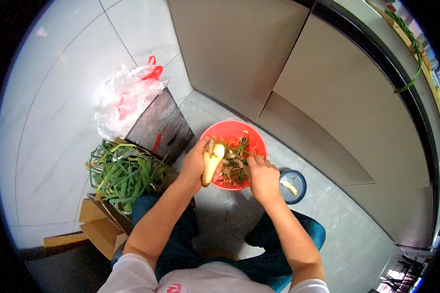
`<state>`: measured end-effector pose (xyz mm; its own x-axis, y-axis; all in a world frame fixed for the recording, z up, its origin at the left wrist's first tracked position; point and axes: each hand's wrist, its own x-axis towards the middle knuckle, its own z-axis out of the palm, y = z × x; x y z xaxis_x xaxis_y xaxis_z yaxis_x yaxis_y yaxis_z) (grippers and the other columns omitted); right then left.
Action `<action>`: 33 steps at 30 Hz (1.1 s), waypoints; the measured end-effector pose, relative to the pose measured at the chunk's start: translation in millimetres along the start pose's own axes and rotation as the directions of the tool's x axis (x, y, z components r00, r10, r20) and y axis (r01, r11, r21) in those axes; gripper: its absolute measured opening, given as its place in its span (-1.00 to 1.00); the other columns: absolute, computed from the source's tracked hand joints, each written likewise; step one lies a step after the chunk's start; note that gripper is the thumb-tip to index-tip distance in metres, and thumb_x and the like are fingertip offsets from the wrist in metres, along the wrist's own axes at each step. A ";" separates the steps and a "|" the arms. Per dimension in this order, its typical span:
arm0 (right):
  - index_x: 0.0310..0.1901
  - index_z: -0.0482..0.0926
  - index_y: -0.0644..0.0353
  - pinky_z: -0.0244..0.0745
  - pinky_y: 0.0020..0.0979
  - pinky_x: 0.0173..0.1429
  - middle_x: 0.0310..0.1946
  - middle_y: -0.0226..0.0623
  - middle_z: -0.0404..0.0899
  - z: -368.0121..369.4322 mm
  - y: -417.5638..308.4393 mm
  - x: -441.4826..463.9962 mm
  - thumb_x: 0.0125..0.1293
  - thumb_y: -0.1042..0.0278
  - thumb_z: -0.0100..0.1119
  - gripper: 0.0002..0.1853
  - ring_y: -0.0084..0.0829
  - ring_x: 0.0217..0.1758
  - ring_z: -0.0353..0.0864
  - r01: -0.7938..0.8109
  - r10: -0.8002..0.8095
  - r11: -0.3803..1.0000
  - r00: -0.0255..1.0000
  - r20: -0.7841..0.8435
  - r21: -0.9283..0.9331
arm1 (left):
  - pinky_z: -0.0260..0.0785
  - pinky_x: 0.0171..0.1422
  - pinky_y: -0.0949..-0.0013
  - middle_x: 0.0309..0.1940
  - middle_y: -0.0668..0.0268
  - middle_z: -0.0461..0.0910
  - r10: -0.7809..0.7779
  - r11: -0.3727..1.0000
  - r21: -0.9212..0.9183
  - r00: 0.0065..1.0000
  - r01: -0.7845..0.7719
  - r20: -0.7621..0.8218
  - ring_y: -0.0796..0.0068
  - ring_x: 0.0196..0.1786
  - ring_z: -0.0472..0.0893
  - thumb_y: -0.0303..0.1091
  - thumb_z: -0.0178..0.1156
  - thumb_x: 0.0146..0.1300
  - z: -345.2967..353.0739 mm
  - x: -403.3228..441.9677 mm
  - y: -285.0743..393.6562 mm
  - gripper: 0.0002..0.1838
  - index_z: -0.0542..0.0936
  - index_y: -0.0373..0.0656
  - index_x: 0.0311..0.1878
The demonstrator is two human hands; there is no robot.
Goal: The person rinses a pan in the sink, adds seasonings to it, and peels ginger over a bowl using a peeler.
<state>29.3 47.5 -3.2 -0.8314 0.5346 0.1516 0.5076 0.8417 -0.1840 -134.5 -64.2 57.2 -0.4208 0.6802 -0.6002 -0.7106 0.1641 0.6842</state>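
Observation:
A pale yellow, tapered root vegetable (213, 163), partly peeled with brown skin at its ends, is gripped in my left hand (194, 160). It is over the left side of a red basin (263, 141) on the floor. Inside the basin lie green and brown scraps and peelings (235, 168). My right hand (263, 178) is over the basin's right side, fingers curled downward. Whatever those fingers hold is hidden from view. Just right of that hand, a dark blue bowl (302, 188) contains a pale peeled piece (289, 186).
Long green leaves (125, 171) are heaped at the left above an open cardboard box (97, 228). Behind them stands a dark mesh bin (168, 122) topped with clear and red plastic bags (125, 97). Grey cabinet doors (239, 44) border the far side.

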 end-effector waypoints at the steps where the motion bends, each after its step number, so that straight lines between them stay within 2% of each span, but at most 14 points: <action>1: -0.19 0.54 0.16 0.58 -0.17 -0.22 -0.30 -0.20 0.59 1.0 -1.1 -0.8 0.21 0.32 0.24 -0.82 -0.15 -0.24 0.66 -0.004 0.004 1.000 1.000 -0.006 0.000 | 0.15 -0.76 0.36 -0.76 0.26 0.39 0.002 1.000 0.005 1.000 -0.002 0.004 0.40 -0.81 0.31 0.13 -0.22 0.43 -0.4 -0.3 0.0 -0.44 0.48 -0.17 -0.42; 4: -0.21 0.54 0.16 0.57 -0.20 -0.22 -0.33 -0.20 0.59 0.6 -0.7 0.7 0.21 0.32 0.24 -0.83 -0.19 -0.23 0.66 0.023 -0.024 0.999 0.999 -0.037 -0.027 | 0.15 -0.74 0.36 -0.75 0.28 0.39 -0.015 0.999 -0.033 0.997 0.012 -0.073 0.40 -0.80 0.32 0.15 -0.21 0.43 -1.6 1.3 0.1 -0.43 0.48 -0.16 -0.43; 10: -0.16 0.57 0.18 0.57 -0.20 -0.17 -0.29 -0.16 0.63 -13.6 -7.9 5.2 0.21 0.28 0.27 -0.78 -0.13 -0.23 0.67 -0.018 0.021 0.998 0.999 -0.043 0.066 | 0.15 -0.74 0.33 -0.76 0.28 0.39 0.008 0.999 -0.045 1.000 -0.008 0.008 0.38 -0.80 0.32 0.13 -0.22 0.44 -3.9 0.6 3.3 -0.44 0.48 -0.15 -0.41; 12: -0.09 0.58 0.20 0.57 -0.19 -0.13 -0.20 -0.11 0.66 -22.5 -12.2 4.9 0.23 0.28 0.26 -0.73 -0.06 -0.19 0.66 -0.158 0.155 0.935 0.987 0.035 0.319 | 0.15 -0.74 0.32 -0.77 0.27 0.38 0.016 1.000 -0.017 1.000 -0.016 -0.027 0.39 -0.81 0.31 0.10 -0.24 0.46 -3.6 1.0 3.0 -0.46 0.49 -0.15 -0.38; 16: -0.06 0.59 0.14 0.56 -0.19 -0.20 -0.32 -0.15 0.65 -13.7 -3.4 2.5 0.32 0.20 0.20 -0.74 -0.20 -0.22 0.69 -0.159 0.159 0.905 0.987 0.033 0.395 | 0.15 -0.75 0.34 -0.78 0.27 0.37 0.027 0.999 -0.016 0.999 -0.027 -0.028 0.40 -0.81 0.31 0.08 -0.26 0.47 -1.2 -0.1 4.1 -0.47 0.49 -0.14 -0.34; 18: -0.05 0.59 0.22 0.51 -0.32 -0.21 -0.34 -0.27 0.67 -4.2 0.5 2.7 0.32 0.20 0.24 -0.71 -0.34 -0.34 0.63 -0.313 0.181 0.641 0.949 0.258 0.701 | 0.16 -0.76 0.34 -0.79 0.27 0.36 0.057 0.998 -0.014 0.998 -0.057 0.033 0.40 -0.82 0.31 0.07 -0.27 0.48 -2.9 0.0 4.0 -0.48 0.49 -0.14 -0.32; 19: -0.05 0.59 0.22 0.51 -0.32 -0.21 -0.34 -0.27 0.67 -4.5 1.3 2.6 0.32 0.20 0.24 -0.71 -0.34 -0.34 0.63 -0.313 0.182 0.641 0.949 0.257 0.701 | 0.16 -0.76 0.34 -0.79 0.27 0.36 0.057 0.998 -0.012 0.998 -0.057 0.033 0.40 -0.82 0.31 0.07 -0.27 0.48 -3.8 -1.0 4.3 -0.48 0.49 -0.14 -0.32; 21: -0.09 0.61 0.22 0.46 -0.39 -0.23 -0.39 -0.34 0.65 -10.3 1.3 4.6 0.37 0.11 0.21 -0.68 -0.47 -0.37 0.57 -0.495 0.122 0.268 0.868 0.481 0.826 | 0.23 -0.69 0.37 -0.70 0.25 0.44 0.069 0.998 -0.002 0.995 -0.069 0.077 0.41 -0.74 0.38 0.02 -0.25 0.48 -5.2 -3.7 5.6 -0.51 0.49 -0.19 -0.31; 22: -0.09 0.61 0.22 0.46 -0.39 -0.23 -0.39 -0.34 0.65 -15.1 2.4 6.1 0.37 0.11 0.21 -0.68 -0.47 -0.37 0.57 -0.494 0.124 0.267 0.869 0.479 0.827 | 0.23 -0.69 0.37 -0.70 0.25 0.44 0.069 0.998 0.001 0.995 -0.069 0.078 0.41 -0.74 0.38 0.02 -0.25 0.48 -6.9 -2.4 4.7 -0.51 0.49 -0.19 -0.31; 24: -0.10 0.62 0.18 0.48 -0.25 -0.15 -0.38 -0.08 0.63 -26.4 4.6 8.5 0.38 0.01 0.15 -0.63 -0.19 -0.30 0.64 -0.637 0.021 0.025 0.771 0.637 0.770 | 0.27 -0.68 0.39 -0.66 0.25 0.47 0.048 0.999 0.007 0.995 -0.049 0.085 0.43 -0.71 0.43 0.01 -0.22 0.48 -11.2 3.1 0.8 -0.52 0.50 -0.19 -0.27; 25: -0.10 0.62 0.18 0.48 -0.25 -0.15 -0.38 -0.08 0.63 -33.1 0.3 7.9 0.38 0.01 0.15 -0.63 -0.19 -0.30 0.64 -0.637 0.017 0.026 0.770 0.637 0.770 | 0.27 -0.68 0.39 -0.66 0.25 0.47 0.050 0.999 0.005 0.995 -0.051 0.082 0.43 -0.71 0.43 0.01 -0.22 0.48 -10.3 4.6 -0.4 -0.52 0.50 -0.19 -0.27; 27: -0.15 0.61 0.19 0.46 -0.25 -0.20 -0.48 -0.14 0.58 -41.0 -9.2 3.1 0.38 -0.07 0.12 -0.58 -0.23 -0.38 0.59 -0.399 0.276 0.643 0.917 0.288 0.653 | 0.17 -0.80 0.36 -0.78 0.29 0.37 0.046 0.997 0.072 0.997 -0.042 -0.061 0.40 -0.85 0.30 0.05 -0.24 0.48 -3.1 7.4 -3.4 -0.47 0.47 -0.17 -0.40; 28: -0.20 0.59 0.19 0.46 -0.26 -0.22 -0.50 -0.14 0.57 -31.5 -7.1 0.0 0.38 -0.09 0.10 -0.57 -0.24 -0.39 0.60 -0.337 0.248 0.565 0.940 0.235 0.753 | 0.19 -0.80 0.37 -0.75 0.28 0.42 0.075 0.990 0.128 0.993 -0.064 -0.086 0.42 -0.84 0.33 0.04 -0.21 0.47 1.0 3.1 -2.0 -0.49 0.49 -0.17 -0.39; 33: -0.25 0.57 0.18 0.46 -0.25 -0.29 -0.53 -0.10 0.56 -56.8 -9.1 -8.0 0.36 -0.05 0.14 -0.61 -0.20 -0.42 0.63 -0.238 0.128 0.571 0.971 0.201 0.786 | 0.21 -0.81 0.40 -0.64 0.25 0.54 0.188 0.957 0.232 0.981 -0.175 -0.038 0.46 -0.79 0.42 0.00 -0.11 0.45 0.1 7.7 -9.6 -0.55 0.56 -0.17 -0.32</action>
<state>44.2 40.0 52.3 -0.7881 0.6114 -0.0718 0.3100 0.2934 -0.9043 -131.0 -60.5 46.0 -0.5682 0.6713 -0.4760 -0.4758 0.2041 0.8556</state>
